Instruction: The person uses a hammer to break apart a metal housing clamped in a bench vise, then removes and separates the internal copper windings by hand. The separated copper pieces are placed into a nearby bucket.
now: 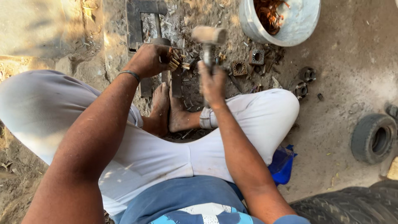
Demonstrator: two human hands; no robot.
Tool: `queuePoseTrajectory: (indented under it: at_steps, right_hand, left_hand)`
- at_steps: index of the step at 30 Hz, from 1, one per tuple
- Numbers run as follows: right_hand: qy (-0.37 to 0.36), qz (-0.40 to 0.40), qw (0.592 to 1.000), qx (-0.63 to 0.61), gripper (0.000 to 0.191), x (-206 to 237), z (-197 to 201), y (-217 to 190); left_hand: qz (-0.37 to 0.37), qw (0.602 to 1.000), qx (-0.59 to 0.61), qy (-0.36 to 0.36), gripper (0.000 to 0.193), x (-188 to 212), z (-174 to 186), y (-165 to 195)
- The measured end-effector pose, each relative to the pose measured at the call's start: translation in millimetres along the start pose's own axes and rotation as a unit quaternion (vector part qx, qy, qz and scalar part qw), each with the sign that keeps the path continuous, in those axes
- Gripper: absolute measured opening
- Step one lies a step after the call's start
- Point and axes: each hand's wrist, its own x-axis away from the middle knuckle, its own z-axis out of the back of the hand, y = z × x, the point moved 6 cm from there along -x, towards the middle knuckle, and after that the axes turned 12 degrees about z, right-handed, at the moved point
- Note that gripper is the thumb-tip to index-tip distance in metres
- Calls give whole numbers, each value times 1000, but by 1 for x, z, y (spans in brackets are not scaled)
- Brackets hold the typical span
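Metal hammer (208, 37) gripped in right hand (212, 83); left hand (147, 60) clutches copper-wound part (175, 60) beside scattered stators (248, 62).

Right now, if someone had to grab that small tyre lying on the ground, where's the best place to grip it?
Grip the small tyre by its rim, fingers hooked through the open centre hole. It lies roughly flat on the dirt, hole facing up, so come from above.

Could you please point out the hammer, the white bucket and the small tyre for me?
hammer (209, 35): head view, on its blurred head.
white bucket (304, 23): head view, on its inner wall.
small tyre (365, 135): head view, on its tread.
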Motion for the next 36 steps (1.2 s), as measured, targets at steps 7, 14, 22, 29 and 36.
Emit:
queuePoseTrajectory:
  at_steps: [7, 14, 22, 29, 36]
  right_hand:
    - [-28, 147, 978, 144, 43, 5, -17, 3]
    - [-66, -24, 984, 165, 42, 13, -17, 20]
    - [-64, 101, 980, 157, 41, 16, -19, 5]
    - [-80, 3, 973, 218, 36, 18, -20, 22]
    - [0, 165, 975, 149, 42, 15, 4, -7]
  left_hand:
    - [-44, 999, 1, 14, 24, 1, 5, -4]
    - [-37, 996, -54, 65, 19, -1, 11, 4]
    - [20, 999, 0, 38, 18, 1, 12, -5]
    - [24, 1000, 9, 17, 24, 0, 9, 1]
    - [38, 999, -1, 17, 18, -1, 4, -6]
